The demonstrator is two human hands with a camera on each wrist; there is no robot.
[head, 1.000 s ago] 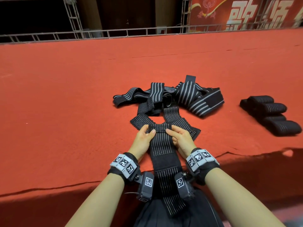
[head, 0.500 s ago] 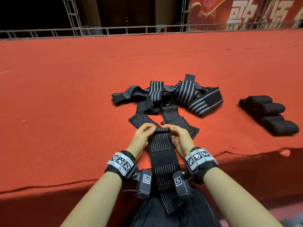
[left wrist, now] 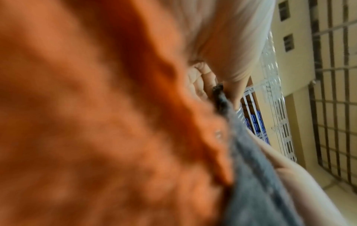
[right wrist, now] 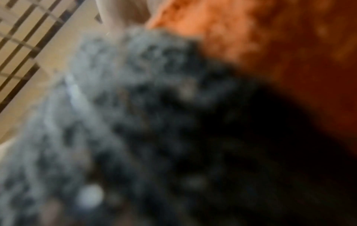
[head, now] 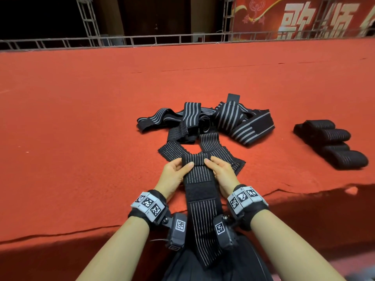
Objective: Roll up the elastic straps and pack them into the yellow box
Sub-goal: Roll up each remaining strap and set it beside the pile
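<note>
A long black elastic strap (head: 199, 201) with thin grey stripes runs from the red carpet down over my lap. Its far end is turned over into a small roll (head: 196, 159). My left hand (head: 176, 173) pinches the roll's left side, thumb on top. My right hand (head: 220, 173) pinches the right side the same way. In the left wrist view, fingers (left wrist: 204, 81) clamp the strap edge (left wrist: 220, 100). The right wrist view is a blur of grey strap (right wrist: 135, 107). A heap of loose striped straps (head: 205, 122) lies just beyond. No yellow box shows.
Several rolled-up straps (head: 332, 145) lie side by side on the carpet at the right. The red carpeted platform (head: 81, 138) ends at an edge just in front of me. A metal truss rail (head: 142, 40) runs along the far side.
Both hands have turned the strap's far end over toward me, starting a roll, and now pinch it from either side. The strap has slid slightly toward me.
</note>
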